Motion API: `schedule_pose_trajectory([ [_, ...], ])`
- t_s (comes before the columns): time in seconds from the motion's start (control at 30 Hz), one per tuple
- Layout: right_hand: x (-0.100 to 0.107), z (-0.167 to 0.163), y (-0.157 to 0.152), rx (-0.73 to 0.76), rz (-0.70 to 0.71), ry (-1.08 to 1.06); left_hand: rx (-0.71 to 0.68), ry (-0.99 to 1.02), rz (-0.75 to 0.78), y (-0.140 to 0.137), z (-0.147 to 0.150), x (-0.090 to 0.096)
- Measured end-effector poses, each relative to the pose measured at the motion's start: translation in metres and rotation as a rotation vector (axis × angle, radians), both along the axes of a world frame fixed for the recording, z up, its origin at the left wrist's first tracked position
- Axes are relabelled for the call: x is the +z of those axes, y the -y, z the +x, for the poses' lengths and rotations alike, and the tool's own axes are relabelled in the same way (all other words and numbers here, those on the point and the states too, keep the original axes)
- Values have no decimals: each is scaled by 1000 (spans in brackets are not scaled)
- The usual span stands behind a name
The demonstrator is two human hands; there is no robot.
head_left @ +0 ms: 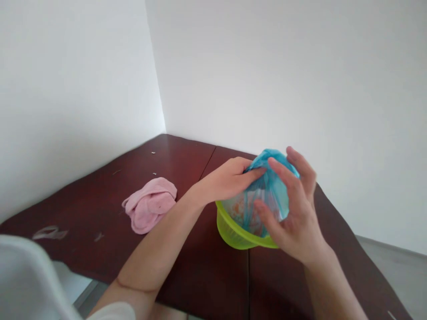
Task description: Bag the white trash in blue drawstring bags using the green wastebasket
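A yellow-green plastic basket (233, 235) stands on the dark red table, with a thin blue plastic bag (275, 189) inside it and rising above its rim. Whitish and orange bits show through or below the bag; I cannot make out what they are. My left hand (235, 180) reaches in from the left, its fingers closed on the upper edge of the bag. On the other side, my right hand (298, 209) is open, fingers and thumb spread around the bag's right side, close to it or touching. It hides part of the basket's right rim.
A crumpled pink cloth (150, 204) lies on the table (207, 271) left of the basket. Small scraps and a clear plastic strip (50, 232) are on the left part. White walls (283, 75) meet behind the table. A pale chair back (26, 275) is at the lower left.
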State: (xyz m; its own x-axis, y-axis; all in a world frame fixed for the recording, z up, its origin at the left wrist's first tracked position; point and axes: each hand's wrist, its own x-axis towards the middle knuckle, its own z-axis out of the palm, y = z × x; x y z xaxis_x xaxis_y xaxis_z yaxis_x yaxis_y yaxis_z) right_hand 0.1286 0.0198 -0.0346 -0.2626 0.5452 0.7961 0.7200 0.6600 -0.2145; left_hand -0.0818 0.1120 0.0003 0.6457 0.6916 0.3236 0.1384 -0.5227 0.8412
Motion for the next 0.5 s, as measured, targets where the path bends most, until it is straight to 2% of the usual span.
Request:
schedule_pose_trajectory([
  [0.1,7,-9,-2,-33,-166,211,-40,178,-154,-10,4,-6],
  [0.17,12,-11,-5,-61,-229,227,-21,215,-230,-15,6,-8],
  [0.23,16,-10,-9,-117,-273,200,-16,212,-230,-18,4,-8],
  [0.37,14,0,-25,-143,-356,42,41,173,44,-22,-12,-3],
  [0.5,7,18,-53,-122,-360,-352,233,162,238,-19,-34,4],
])
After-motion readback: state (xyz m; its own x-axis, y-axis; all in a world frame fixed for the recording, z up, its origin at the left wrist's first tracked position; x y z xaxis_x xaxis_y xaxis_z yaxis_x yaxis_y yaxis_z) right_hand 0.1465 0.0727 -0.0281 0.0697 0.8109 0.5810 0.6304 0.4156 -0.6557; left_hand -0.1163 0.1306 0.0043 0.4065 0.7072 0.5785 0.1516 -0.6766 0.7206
